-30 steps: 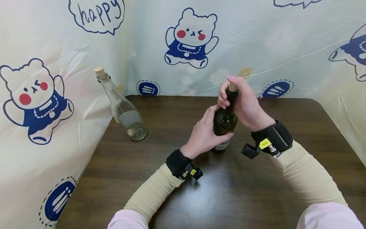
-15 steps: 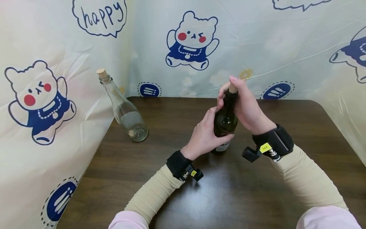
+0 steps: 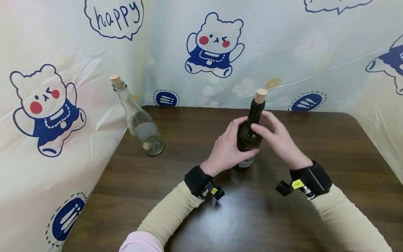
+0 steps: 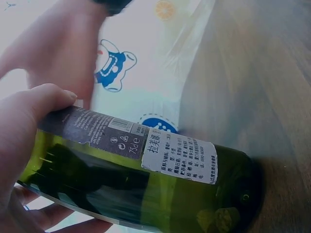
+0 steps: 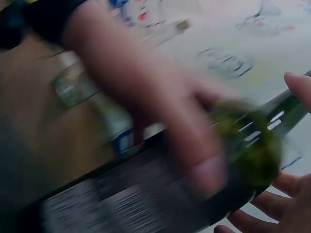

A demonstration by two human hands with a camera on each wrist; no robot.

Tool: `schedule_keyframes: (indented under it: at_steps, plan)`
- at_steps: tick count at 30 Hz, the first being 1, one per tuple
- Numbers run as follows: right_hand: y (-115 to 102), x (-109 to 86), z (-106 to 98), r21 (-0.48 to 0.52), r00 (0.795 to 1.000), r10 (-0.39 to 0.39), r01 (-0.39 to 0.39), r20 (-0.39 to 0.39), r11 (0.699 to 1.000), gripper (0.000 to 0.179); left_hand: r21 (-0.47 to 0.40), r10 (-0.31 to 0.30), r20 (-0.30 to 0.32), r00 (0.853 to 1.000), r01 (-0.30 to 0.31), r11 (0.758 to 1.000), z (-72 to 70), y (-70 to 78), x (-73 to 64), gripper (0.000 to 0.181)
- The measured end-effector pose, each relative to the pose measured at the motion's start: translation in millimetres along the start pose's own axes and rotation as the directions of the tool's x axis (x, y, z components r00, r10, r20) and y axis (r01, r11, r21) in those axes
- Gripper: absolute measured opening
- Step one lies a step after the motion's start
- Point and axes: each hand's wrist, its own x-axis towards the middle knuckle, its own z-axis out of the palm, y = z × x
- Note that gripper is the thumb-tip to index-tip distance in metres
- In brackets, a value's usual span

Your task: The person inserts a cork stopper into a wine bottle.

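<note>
A dark green wine bottle (image 3: 248, 136) stands upright on the table, its cork (image 3: 261, 96) showing at the mouth. My left hand (image 3: 224, 151) grips the bottle's body, thumb across the front. In the left wrist view, paper labels (image 4: 180, 156) cover part of the green glass. Beside the lower neck and shoulder is my right hand (image 3: 281, 140), thumb and fingers spread apart around that side. The right wrist view is blurred; there the fingers of my right hand (image 5: 286, 208) lie loosely near the bottle's shoulder.
On the left of the brown table (image 3: 126, 203) stands a clear glass bottle (image 3: 141, 124) with a cork (image 3: 115, 80) in its mouth. A printed curtain (image 3: 157, 45) hangs behind the table and along its left side.
My right hand has let go of the cork and upper neck and moved down to the bottle's shoulder, uncovering the cork. My left hand keeps its grip on the bottle.
</note>
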Motion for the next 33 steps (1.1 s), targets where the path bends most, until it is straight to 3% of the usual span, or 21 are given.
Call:
schedule_keyframes:
  at_steps: [4, 10, 24, 29, 33]
  plan:
    - [30.3, -11.9, 8.4, -0.038, 0.999, 0.037, -0.036, 0.028, 0.999, 0.071, 0.013, 0.013, -0.001, 1.0, -0.013, 1.0, -0.1, 0.2, 0.4, 0.092]
    - [51.5, -17.5, 19.5, -0.055, 0.998, -0.009, 0.012, 0.058, 0.998, 0.077, 0.05, 0.019, -0.005, 1.0, -0.019, 0.999, -1.4, -0.6, 0.3, 0.093]
    - [52.1, -18.7, 27.3, -0.06, 0.999, -0.025, 0.026, 0.027, 0.998, 0.073, 0.047, 0.045, -0.036, 0.998, -0.043, 0.998, 9.0, -11.2, -9.8, 0.103]
    - [51.0, -14.7, 33.6, -0.065, 1.0, -0.018, 0.018, -0.005, 0.998, 0.071, 0.037, 0.049, -0.051, 0.998, -0.047, 0.998, 2.7, -10.8, -8.0, 0.097]
    - [48.3, -11.1, 41.7, -0.044, 1.0, -0.007, 0.007, -0.006, 0.999, 0.068, 0.05, 0.047, -0.097, 0.994, -0.042, 0.998, -8.2, -13.0, -3.5, 0.098]
